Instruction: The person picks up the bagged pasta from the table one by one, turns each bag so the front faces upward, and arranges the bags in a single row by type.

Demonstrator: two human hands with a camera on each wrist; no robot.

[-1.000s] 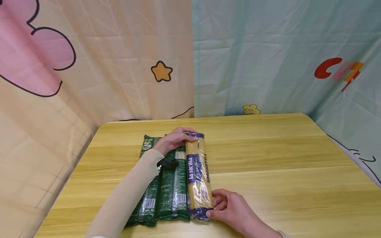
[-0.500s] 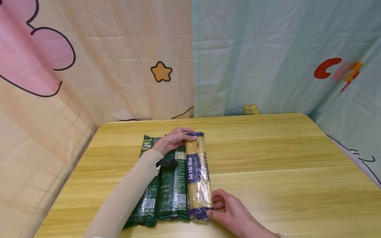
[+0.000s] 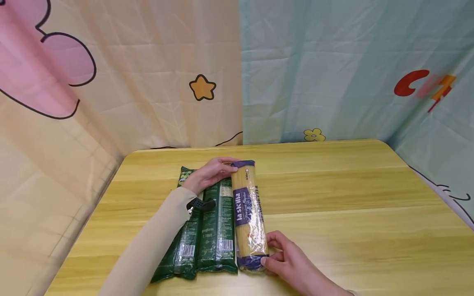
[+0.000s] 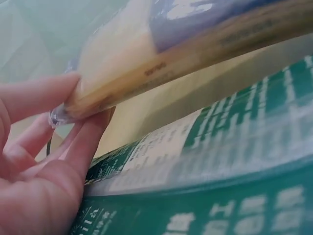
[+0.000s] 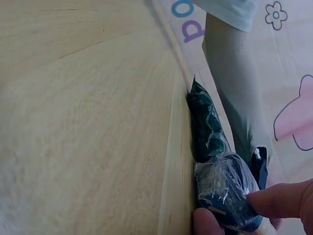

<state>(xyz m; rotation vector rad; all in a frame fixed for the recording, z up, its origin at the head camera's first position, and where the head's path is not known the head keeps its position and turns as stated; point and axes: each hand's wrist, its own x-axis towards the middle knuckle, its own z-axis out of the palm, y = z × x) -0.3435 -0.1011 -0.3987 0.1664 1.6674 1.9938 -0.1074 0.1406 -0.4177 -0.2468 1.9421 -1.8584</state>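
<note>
A yellow spaghetti packet [image 3: 244,209] with purple bands lies lengthwise in front of me. My left hand [image 3: 212,172] pinches its far end between thumb and fingers; in the left wrist view that end of the packet [image 4: 146,68] is raised over the green one. My right hand [image 3: 290,261] pinches the near end, thumb on the purple band, and the right wrist view shows the crinkled clear wrap [image 5: 227,188] there. Left of it, two green spaghetti packets, a middle one [image 3: 218,222] and an outer one [image 3: 187,242], lie side by side, partly hidden by my left arm.
The wooden table [image 3: 333,197] extends to the right of the packets. Patterned curtains [image 3: 148,82] hang behind it and along both sides. A black band [image 3: 201,204] circles my left wrist.
The yellow packet's far end has come up slightly, and the packet turns a little within both hands. The green packets stay in place beside it.
</note>
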